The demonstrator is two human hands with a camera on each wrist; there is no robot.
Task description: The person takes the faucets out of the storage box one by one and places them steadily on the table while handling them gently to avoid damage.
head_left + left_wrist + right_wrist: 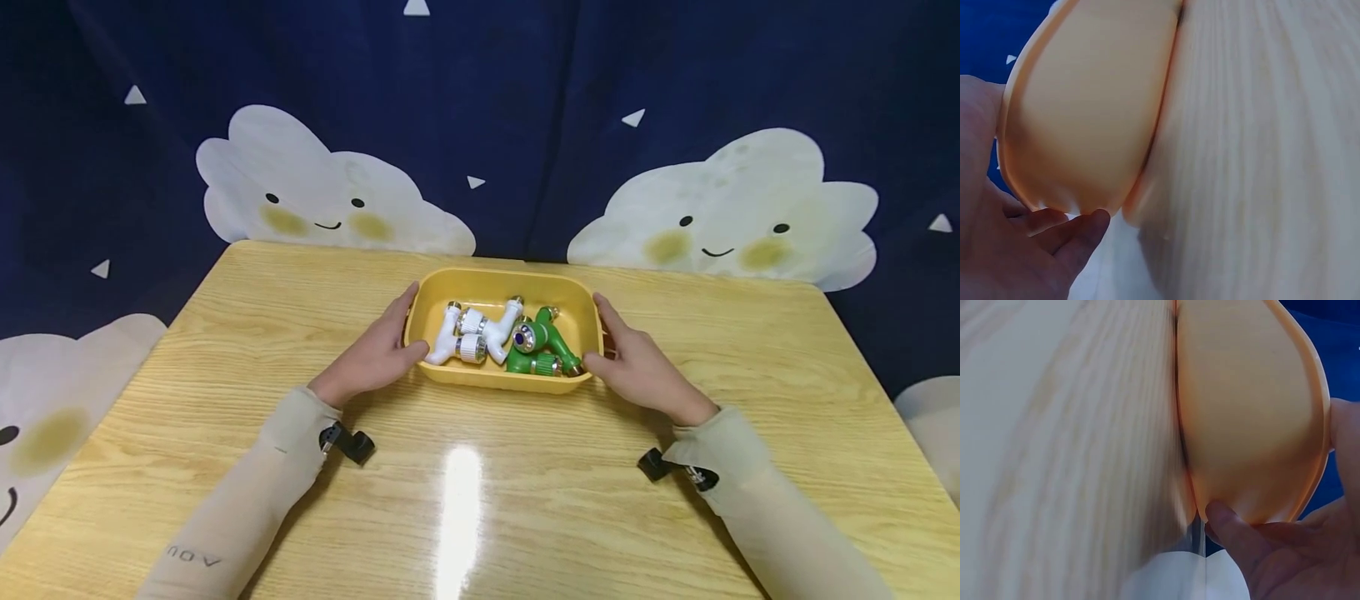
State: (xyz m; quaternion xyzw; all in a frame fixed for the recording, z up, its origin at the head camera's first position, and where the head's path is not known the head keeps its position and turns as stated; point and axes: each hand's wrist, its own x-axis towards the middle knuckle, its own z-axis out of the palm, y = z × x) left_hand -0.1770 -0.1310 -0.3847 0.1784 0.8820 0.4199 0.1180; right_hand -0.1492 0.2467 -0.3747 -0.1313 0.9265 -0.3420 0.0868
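A yellow plastic tub [495, 382] sits toward the back of the table, holding two white taps [446, 337] on its left side and two green taps [557, 340] on its right. My left hand [375, 354] grips the tub's left end, thumb at the rim. At the opposite end my right hand [637, 367] holds it likewise. Both wrist views show the tub's outer wall [1091, 106] close up, with fingertips against its end. The green taps overlap, so part of the lower one is hidden.
A wooden table [375, 517] extends in front of the tub and to both sides. Its back edge runs close behind the tub, along a dark blue curtain [517, 108] with cloud prints. Small black wrist cameras [352, 443] stick out from both sleeves.
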